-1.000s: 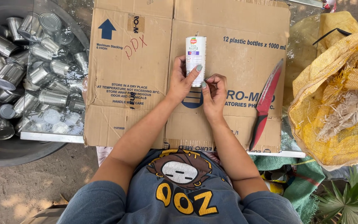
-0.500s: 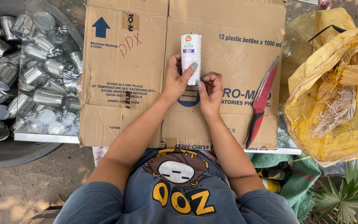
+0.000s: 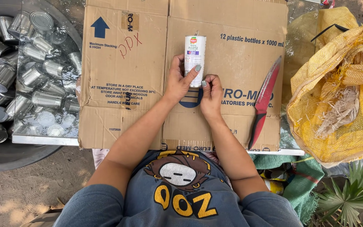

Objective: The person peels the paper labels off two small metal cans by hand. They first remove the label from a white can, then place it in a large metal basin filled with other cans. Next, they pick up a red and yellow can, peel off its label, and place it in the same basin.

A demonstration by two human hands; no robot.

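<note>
The can (image 3: 195, 59) lies lengthwise on the flattened cardboard (image 3: 127, 84) covering the worktop. Compared with a second ago, its position is almost unchanged. The left hand (image 3: 179, 82) grips its lower half; the right hand (image 3: 211, 90) pinches the label edge at its base. Knife (image 3: 265, 101) lies untouched alongside.

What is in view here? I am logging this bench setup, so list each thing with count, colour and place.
labelled can: one, white, lying on the cardboard at centre
cardboard: one flattened box, brown, covering the table
knife: one, red, on the cardboard to the right
bare cans: many, silver, piled at left
tub: one, dark, holding the cans at far left
sack: one, yellow, at right
plant: one, green, bottom right
left hand: grip on the labelled can
right hand: fingertips at the can's near end
</note>
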